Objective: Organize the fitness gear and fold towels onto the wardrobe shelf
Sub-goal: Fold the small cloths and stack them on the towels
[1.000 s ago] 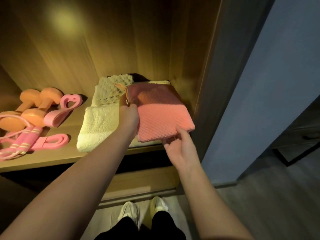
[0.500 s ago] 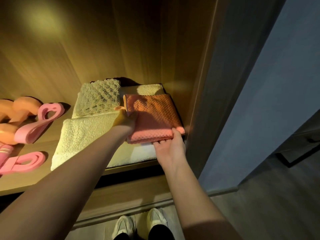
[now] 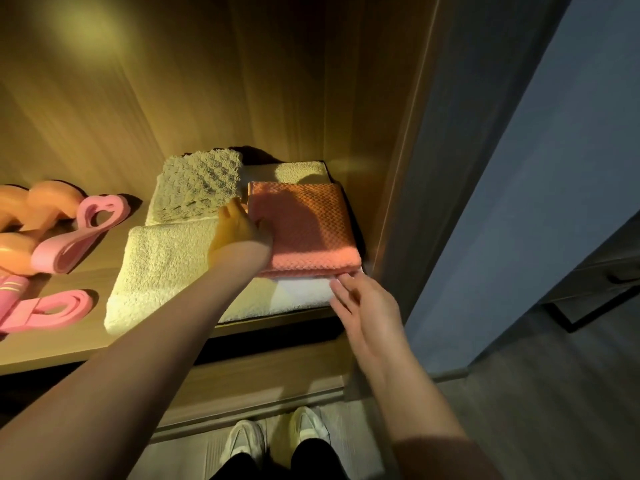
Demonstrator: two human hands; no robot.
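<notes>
A folded pink waffle towel (image 3: 308,233) lies flat on a white towel (image 3: 301,294) at the right end of the wardrobe shelf (image 3: 69,344). My left hand (image 3: 239,226) rests on the pink towel's left edge. With its fingers straight, my right hand (image 3: 367,310) touches the towel's front edge with its fingertips. A cream towel (image 3: 159,271) and a greenish waffle towel (image 3: 197,188) lie to the left. Orange dumbbells (image 3: 52,202), pink resistance bands (image 3: 79,233) and pink rope handles (image 3: 14,285) sit at the shelf's left.
The wardrobe's side panel (image 3: 391,161) stands right next to the pink towel. A grey-blue door or wall (image 3: 519,202) is further right. Another cream towel (image 3: 301,169) lies at the back. My shoes (image 3: 242,441) are on the floor below the shelf.
The pink towel went from held above the stack to lying flat on the white towel. My right hand let go of its front edge and drew back slightly.
</notes>
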